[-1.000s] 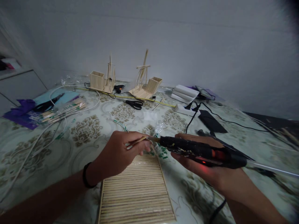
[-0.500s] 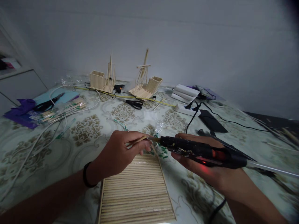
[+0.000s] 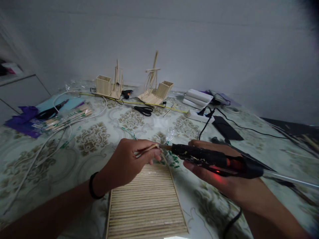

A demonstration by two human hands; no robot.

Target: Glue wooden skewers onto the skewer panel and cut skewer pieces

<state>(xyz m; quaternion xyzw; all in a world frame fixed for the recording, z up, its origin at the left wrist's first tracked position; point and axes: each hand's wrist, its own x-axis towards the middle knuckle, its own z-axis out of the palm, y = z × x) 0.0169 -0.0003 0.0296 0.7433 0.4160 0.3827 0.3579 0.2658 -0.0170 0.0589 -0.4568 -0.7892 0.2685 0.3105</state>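
Observation:
My right hand [image 3: 224, 179] is wrapped round a black hot glue gun [image 3: 199, 156], which lies on its side with a red light glowing and a clear glue stick [image 3: 289, 177] out of its rear. Its nozzle points left and meets the end of a thin wooden stick [image 3: 147, 149]. Between thumb and fingers, my left hand [image 3: 132, 159] pinches that stick; whether there is more than one is hard to make out. Under my left hand lies a flat panel of wooden sticks [image 3: 147, 202] laid side by side within a stick frame.
Two stick models with box shapes [image 3: 103, 85] stand by the wall. Black scissors [image 3: 143, 110], a second glue gun [image 3: 127, 93], a white power strip [image 3: 199, 116] and a black slab [image 3: 227, 127] lie on the patterned cloth. Packs of sticks [image 3: 68, 118] and a white cable are at left.
Very little differs. Both hands and the glue gun hold nearly the same place, with the nozzle still at the stick's end.

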